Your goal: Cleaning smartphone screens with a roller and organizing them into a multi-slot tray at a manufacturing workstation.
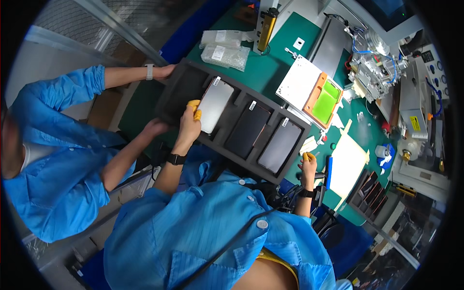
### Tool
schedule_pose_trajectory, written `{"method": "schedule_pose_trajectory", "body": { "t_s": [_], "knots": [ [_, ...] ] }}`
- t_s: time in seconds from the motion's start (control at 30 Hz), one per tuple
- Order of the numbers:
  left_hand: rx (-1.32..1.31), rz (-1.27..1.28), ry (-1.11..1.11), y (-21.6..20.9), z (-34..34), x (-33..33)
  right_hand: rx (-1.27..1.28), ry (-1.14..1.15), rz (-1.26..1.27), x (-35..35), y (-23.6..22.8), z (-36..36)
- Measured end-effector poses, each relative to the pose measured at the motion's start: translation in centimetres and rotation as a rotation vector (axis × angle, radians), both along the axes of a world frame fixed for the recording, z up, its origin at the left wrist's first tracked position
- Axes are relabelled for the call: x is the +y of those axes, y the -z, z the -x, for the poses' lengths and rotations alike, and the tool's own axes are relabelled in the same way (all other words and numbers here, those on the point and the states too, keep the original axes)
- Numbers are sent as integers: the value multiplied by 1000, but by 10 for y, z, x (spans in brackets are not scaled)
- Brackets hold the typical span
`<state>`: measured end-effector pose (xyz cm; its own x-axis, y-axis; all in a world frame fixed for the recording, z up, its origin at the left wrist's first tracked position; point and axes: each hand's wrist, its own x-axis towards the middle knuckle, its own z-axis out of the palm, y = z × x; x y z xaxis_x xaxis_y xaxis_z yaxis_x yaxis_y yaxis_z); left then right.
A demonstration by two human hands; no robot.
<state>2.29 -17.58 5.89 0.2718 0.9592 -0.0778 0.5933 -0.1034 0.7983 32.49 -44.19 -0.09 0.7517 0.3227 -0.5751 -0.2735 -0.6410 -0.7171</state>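
A black foam tray (241, 92) with phone-sized compartments lies in front of me. My left hand (190, 123), with yellow finger cots, grips the left edge of a smartphone (216, 104) whose pale screen faces up. This phone is over the tray, left of two others. A dark smartphone (249, 129) lies in the middle compartment, and another smartphone (280, 146) fills the right one. Beyond the tray's right end, my right hand (308, 166) has its yellow-capped fingertips pinched together near the green bench; what they hold, if anything, is too small to tell.
At the left, a co-worker's two hands (155, 127) are at the tray's left end. Bubble-wrap packs (225, 57) lie on the green bench (275, 63). To the right are an orange fixture with a green pad (325, 101), a pale sheet (350, 159) and metal machinery (377, 67).
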Motion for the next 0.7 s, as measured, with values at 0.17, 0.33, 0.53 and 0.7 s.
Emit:
{"method": "schedule_pose_trajectory", "body": {
  "t_s": [0.17, 0.33, 0.53, 0.7],
  "knots": [
    [624, -274, 147, -32, -31, -36, -20, -14, 65, -16, -2, 7],
    [224, -298, 408, -61, -67, -51, -411, -54, 71, -48, 22, -12],
    [-260, 485, 473, -76, -113, -118, -586, 237, 244, -92, -11, -91],
    [-219, 825, 669, -87, -158, -167, -858, 323, 741, -193, 1, -182]
  ]
}}
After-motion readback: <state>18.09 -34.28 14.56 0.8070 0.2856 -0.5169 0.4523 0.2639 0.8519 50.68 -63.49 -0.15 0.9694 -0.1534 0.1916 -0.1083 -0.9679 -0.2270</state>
